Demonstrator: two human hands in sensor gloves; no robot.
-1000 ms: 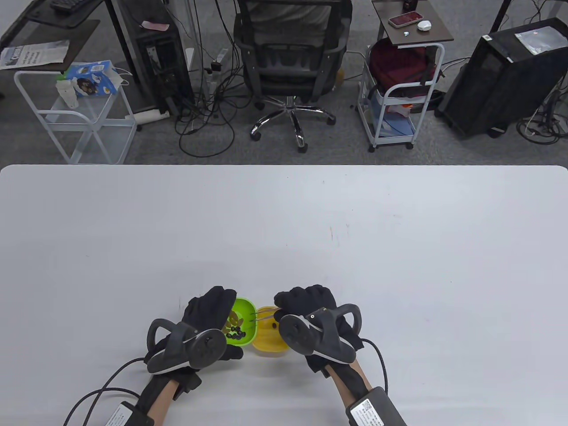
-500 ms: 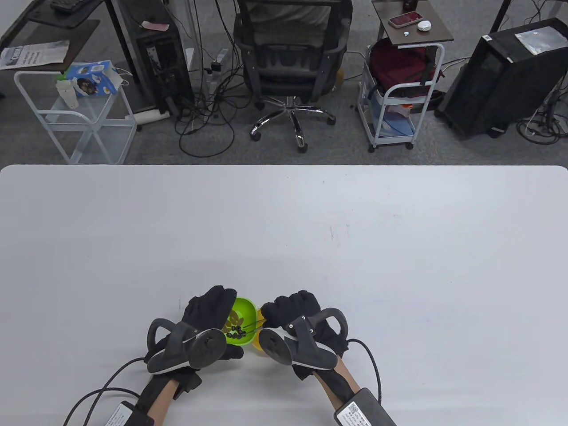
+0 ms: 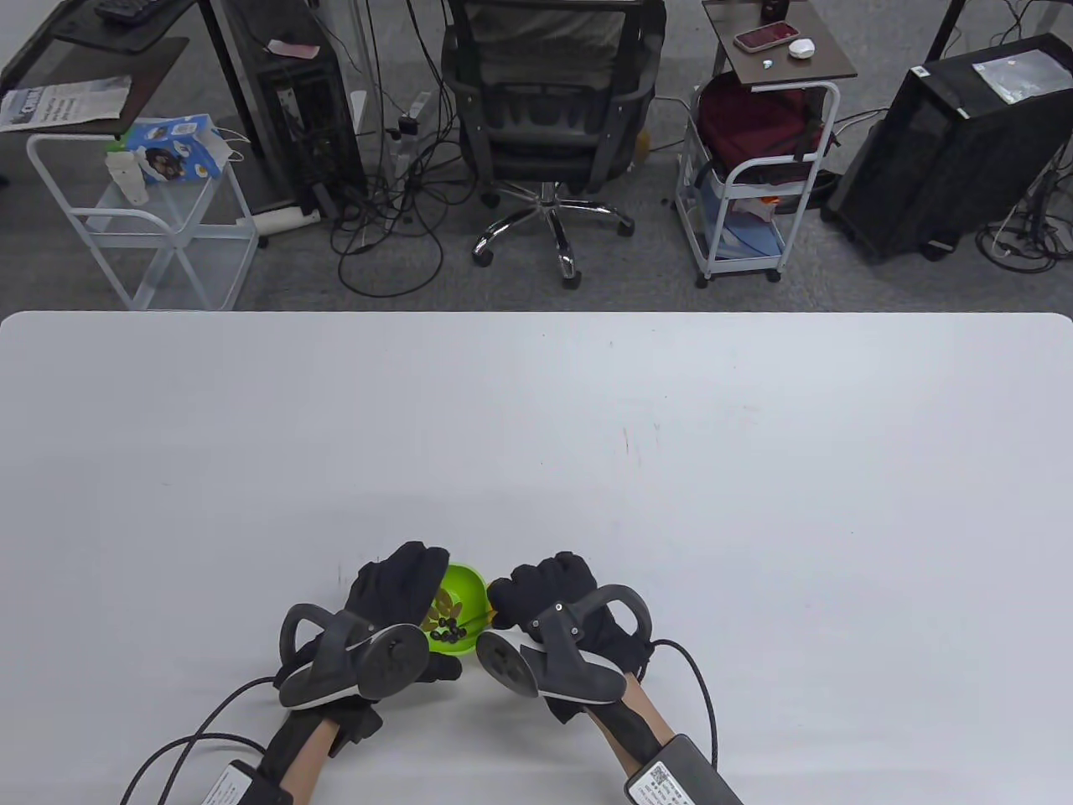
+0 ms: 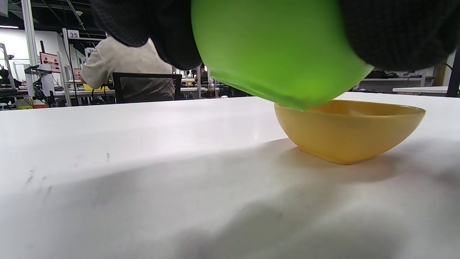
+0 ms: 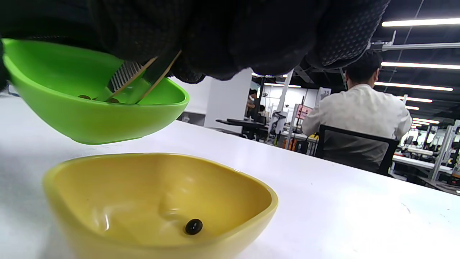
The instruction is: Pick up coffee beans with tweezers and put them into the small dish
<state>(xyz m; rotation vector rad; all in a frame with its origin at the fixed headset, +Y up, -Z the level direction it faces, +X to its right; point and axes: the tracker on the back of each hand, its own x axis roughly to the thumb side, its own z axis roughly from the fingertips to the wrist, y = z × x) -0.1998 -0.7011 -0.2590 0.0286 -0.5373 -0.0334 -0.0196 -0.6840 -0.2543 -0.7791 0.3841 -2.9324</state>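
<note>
Tweezers are gripped in the right hand, tips lowered among the beans in the green bowl. That bowl is held tilted above the tabletop by the left hand. One bean lies in the yellow dish alongside. "35" is read on a background sign in the workshop.

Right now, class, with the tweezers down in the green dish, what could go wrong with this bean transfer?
The left hand holds the green dish lifted off the table and tilted, so its beans could slide or spill. The tweezers in the right hand may lose their grip on a round bean midway. The yellow dish sits mostly hidden under the right hand from above, so a drop could miss.
</note>
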